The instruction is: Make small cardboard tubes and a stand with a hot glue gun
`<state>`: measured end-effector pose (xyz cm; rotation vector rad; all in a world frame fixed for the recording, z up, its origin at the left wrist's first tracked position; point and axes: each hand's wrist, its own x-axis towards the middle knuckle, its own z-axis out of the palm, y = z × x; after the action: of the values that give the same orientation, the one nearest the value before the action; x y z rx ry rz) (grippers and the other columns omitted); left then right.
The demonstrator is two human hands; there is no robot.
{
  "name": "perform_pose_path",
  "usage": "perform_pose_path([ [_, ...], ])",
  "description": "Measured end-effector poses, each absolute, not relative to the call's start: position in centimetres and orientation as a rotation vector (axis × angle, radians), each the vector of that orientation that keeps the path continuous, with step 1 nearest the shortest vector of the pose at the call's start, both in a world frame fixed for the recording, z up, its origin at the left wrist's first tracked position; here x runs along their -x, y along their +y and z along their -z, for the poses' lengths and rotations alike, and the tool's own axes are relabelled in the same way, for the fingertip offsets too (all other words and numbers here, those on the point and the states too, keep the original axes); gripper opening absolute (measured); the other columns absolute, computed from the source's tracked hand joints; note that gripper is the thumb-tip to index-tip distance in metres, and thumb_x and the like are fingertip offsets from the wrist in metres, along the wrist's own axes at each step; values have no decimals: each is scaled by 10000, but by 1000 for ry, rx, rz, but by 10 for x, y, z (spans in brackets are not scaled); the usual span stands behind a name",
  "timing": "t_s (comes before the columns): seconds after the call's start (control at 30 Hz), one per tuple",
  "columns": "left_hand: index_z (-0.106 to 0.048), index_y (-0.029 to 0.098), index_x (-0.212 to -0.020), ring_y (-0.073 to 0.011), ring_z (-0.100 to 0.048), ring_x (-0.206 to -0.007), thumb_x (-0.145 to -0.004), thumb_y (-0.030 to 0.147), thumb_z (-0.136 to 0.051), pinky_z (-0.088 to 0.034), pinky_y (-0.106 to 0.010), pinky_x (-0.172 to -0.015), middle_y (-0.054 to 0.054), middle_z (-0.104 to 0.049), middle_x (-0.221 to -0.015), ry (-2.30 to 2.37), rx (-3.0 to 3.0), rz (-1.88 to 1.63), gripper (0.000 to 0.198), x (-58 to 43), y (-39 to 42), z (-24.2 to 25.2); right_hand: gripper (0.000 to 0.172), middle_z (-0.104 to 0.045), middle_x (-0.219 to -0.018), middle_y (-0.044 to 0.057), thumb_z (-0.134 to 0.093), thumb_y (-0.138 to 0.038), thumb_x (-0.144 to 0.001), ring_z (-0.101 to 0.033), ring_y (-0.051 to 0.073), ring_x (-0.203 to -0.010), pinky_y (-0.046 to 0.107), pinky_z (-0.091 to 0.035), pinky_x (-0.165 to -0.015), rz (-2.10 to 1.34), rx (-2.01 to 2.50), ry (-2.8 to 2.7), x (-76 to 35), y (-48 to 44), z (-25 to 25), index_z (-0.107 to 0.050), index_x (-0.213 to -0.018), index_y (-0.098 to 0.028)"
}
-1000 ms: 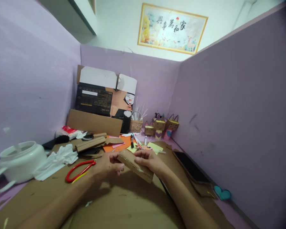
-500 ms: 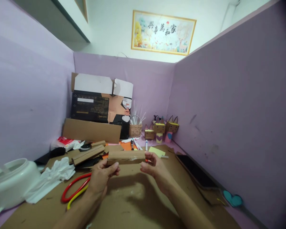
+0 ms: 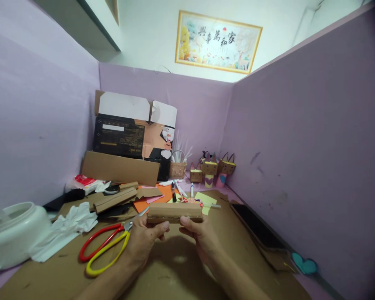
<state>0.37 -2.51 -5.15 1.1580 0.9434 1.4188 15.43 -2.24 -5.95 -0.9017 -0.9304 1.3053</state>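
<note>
A long folded cardboard piece [image 3: 175,211], brown and box-like, is held level above the work surface. My left hand [image 3: 146,239] grips its left end, thumb along the lower front edge. With thumb in front and fingers mostly hidden behind, my right hand [image 3: 201,235] holds the right part. Scissors [image 3: 128,225] with one red and one yellow handle lie just left of my left hand, blades pointing away. Under both hands is a flat brown cardboard sheet [image 3: 171,275].
On the left are a white pot-like container [image 3: 18,233], crumpled tissue [image 3: 73,221] and cardboard strips [image 3: 115,200]. A flattened box [image 3: 118,137] leans at the back. Several small cardboard animal figures [image 3: 210,168] stand behind markers [image 3: 192,189]. A dark flat panel [image 3: 256,229] lies right.
Both hands have shifted slightly right with the cardboard piece. My right hand has slid inward from its right end to its lower edge. More of the scissors now shows.
</note>
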Motion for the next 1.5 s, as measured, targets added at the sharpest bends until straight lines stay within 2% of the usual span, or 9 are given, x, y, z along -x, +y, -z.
perform_pose_path([
  [0.13, -637, 122, -540, -97, -469, -421, -484, 182, -725, -399, -202, -390, 12, -575, -445, 946, -1098, -1442, 121, -9, -26, 53, 290, -657, -645, 15, -778, -263, -493, -576, 175, -636, 305, -471, -639, -1186, 910, -942, -149, -25, 63, -667, -738, -154],
  [0.23, -607, 131, -516, -84, -457, -416, -468, 153, -702, -382, -189, -391, 31, -550, -424, 952, -1067, -1479, 109, -10, -26, 53, 253, -652, -632, 3, -772, -256, -507, -570, 171, -629, 295, -462, -650, -1147, 880, -963, -146, -25, 65, -674, -720, -161],
  [0.47, -610, 122, -591, -123, -504, -411, -515, 249, -701, -408, -230, -384, -2, -573, -432, 950, -1061, -1397, 174, -9, -25, 51, 319, -596, -575, -12, -807, -307, -479, -523, 128, -541, 274, -466, -582, -1250, 930, -870, -148, -22, 65, -638, -692, -139],
  [0.7, -617, 112, -666, -122, -524, -413, -526, 260, -708, -384, -205, -381, 4, -571, -436, 983, -1083, -1347, 223, -4, -22, 51, 387, -613, -638, -6, -820, -316, -462, -528, 121, -559, 261, -476, -579, -1273, 937, -834, -147, -21, 66, -647, -761, -143],
  [0.77, -638, 103, -723, -141, -562, -444, -539, 267, -715, -392, -208, -384, -13, -603, -492, 975, -1109, -1331, 258, -1, -22, 50, 383, -604, -630, -13, -818, -328, -466, -510, 109, -539, 260, -476, -570, -1283, 946, -817, -149, -20, 66, -645, -755, -147],
  [0.93, -673, 148, -934, -154, -620, -573, -563, 239, -722, -420, -203, -421, -54, -677, -796, 934, -1202, -1355, 385, 9, -25, 39, 353, -603, -655, -20, -810, -329, -487, -518, 111, -584, 265, -485, -625, -1255, 928, -825, -159, -18, 62, -649, -754, -164],
  [1.1, -699, 127, -767, -159, -608, -554, -564, 242, -704, -423, -211, -418, -43, -661, -651, 928, -1208, -1393, 234, 13, -26, 34, 357, -650, -759, 20, -797, -328, -512, -565, 157, -693, 294, -492, -671, -1194, 922, -896, -162, -20, 61, -667, -800, -162],
  [1.3, -663, 108, -581, -90, -515, -413, -527, 187, -680, -411, -203, -436, -34, -646, -491, 980, -1128, -1450, 97, 10, -25, 37, 359, -655, -771, 27, -792, -332, -527, -571, 173, -736, 294, -497, -676, -1195, 923, -932, -160, -20, 64, -669, -821, -167],
  [1.5, -620, 107, -566, -101, -526, -405, -516, 207, -674, -416, -213, -428, -37, -630, -457, 1003, -1039, -1406, 124, 13, -22, 39, 348, -623, -713, 0, -796, -358, -536, -547, 120, -626, 264, -507, -634, -1267, 938, -921, -160, -20, 60, -665, -791, -161],
])
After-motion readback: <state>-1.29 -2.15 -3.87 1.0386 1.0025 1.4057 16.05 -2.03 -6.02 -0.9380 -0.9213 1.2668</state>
